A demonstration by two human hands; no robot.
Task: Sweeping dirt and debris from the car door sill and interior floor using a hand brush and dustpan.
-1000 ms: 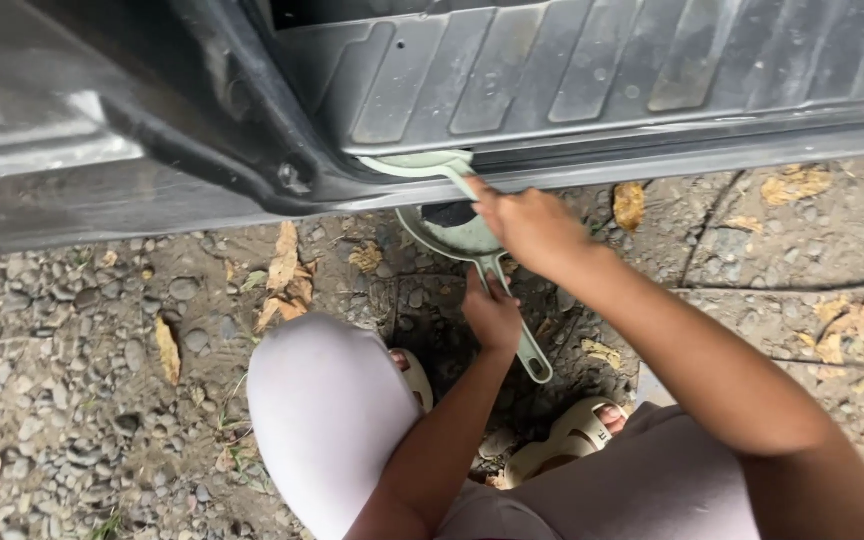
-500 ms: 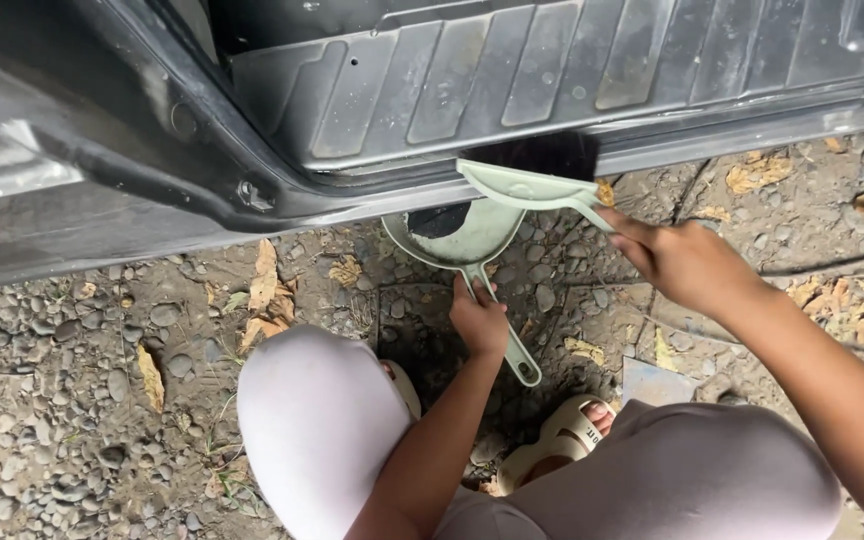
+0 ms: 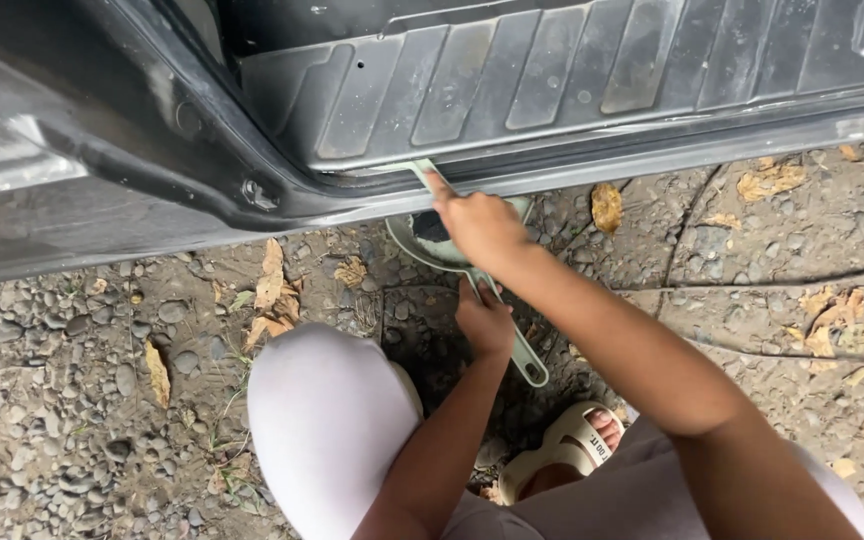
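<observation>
Gripping the small green brush (image 3: 422, 175), my right hand (image 3: 482, 225) works along the car sill (image 3: 572, 160). Just below, my left hand (image 3: 485, 322) clasps the dustpan (image 3: 432, 245) handle. Short strokes toward the pan should serve best.

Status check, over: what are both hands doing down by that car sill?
Right hand grips small green brush on the grey ribbed sill. Left hand holds green dustpan below the edge. Nothing blocking; leaves, gravel around.

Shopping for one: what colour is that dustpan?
Pale green dustpan, seen in the head view.
</observation>
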